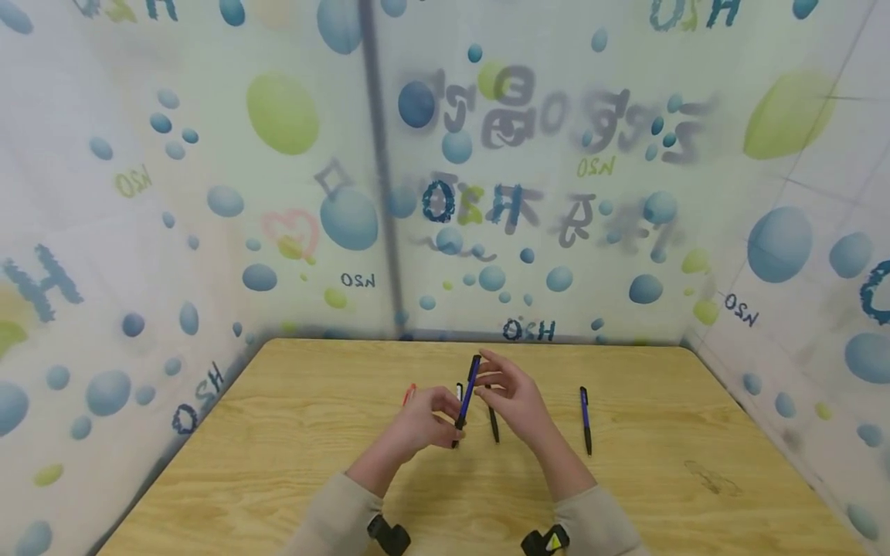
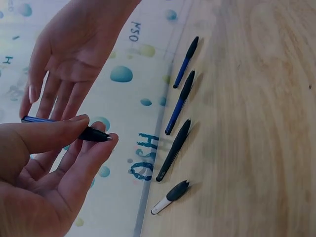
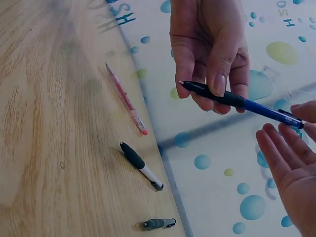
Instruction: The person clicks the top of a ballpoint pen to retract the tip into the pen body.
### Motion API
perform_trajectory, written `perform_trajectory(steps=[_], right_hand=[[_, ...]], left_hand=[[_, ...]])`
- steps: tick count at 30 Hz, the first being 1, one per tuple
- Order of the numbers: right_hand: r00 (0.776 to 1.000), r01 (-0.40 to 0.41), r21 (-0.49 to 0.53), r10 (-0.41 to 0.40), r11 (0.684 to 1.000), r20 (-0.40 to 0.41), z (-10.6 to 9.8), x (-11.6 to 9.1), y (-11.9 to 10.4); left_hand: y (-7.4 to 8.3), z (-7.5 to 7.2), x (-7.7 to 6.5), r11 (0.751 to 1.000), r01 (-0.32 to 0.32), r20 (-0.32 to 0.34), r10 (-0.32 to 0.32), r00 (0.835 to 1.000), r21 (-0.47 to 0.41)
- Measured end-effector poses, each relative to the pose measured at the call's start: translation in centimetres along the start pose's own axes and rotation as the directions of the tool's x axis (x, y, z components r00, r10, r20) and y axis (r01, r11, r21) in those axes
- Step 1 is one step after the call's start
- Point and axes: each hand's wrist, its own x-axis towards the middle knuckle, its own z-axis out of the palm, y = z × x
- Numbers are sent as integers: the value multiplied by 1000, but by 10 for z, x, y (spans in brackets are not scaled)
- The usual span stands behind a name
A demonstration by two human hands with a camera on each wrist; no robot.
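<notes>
Left hand [image 1: 422,423] pinches a blue pen [image 1: 469,391] between thumb and fingers at its dark grip end, tip poking out past the fingertips. Pen is held up off the wooden table [image 1: 257,455], tilted, clip end higher in the head view. Right hand [image 1: 518,398] is at the clip end, fingers mostly straight, thumb apart from them, grip fairly wide; cannot tell if it touches the pen. Other pens lie apart on the table in a rough row: red pen [image 3: 126,101], white pen [image 3: 149,174] with dark grip, black pen [image 1: 494,421], then two more blue pens [image 2: 182,69], only one clearly visible in the head view. Beige sleeves [image 1: 341,510] on both arms, black wrist devices [image 1: 391,534] below. Patterned sheet [image 1: 556,239] with bubbles and "H2O" lettering behind table.
</notes>
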Motion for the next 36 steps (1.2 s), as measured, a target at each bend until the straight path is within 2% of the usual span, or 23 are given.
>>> perform_trajectory(steps=[5, 10, 15, 20, 24, 29, 36], right_hand=[[1000, 1, 26, -1, 1000, -24, 1, -2, -1], [998, -15, 6, 16, 1000, -62, 2, -3, -5], [998, 2, -20, -4, 1000, -67, 2, -4, -9], [997, 35, -32, -37, 999, -62, -1, -3, -9], [996, 63, -26, -65, 998, -61, -4, -2, -11], [992, 102, -10, -102, 995, -68, -8, 1, -14], [988, 145, 2, -145, 989, -46, -13, 3, -21]], left_hand=[[-1, 12, -1, 999, 7, -19, -7, 1000, -35], [-4, 21, -1, 996, 23, -31, -26, 999, -85], [-6, 28, 0, 989, 35, -26, -39, 999, -142], [-4, 32, 2, 981, 40, -59, -52, 997, -188], [0, 34, 3, 976, 18, -90, -38, 995, -216], [7, 36, 3, 974, -3, -108, -22, 994, -225], [16, 37, 3, 970, 0, -134, -34, 990, -244]])
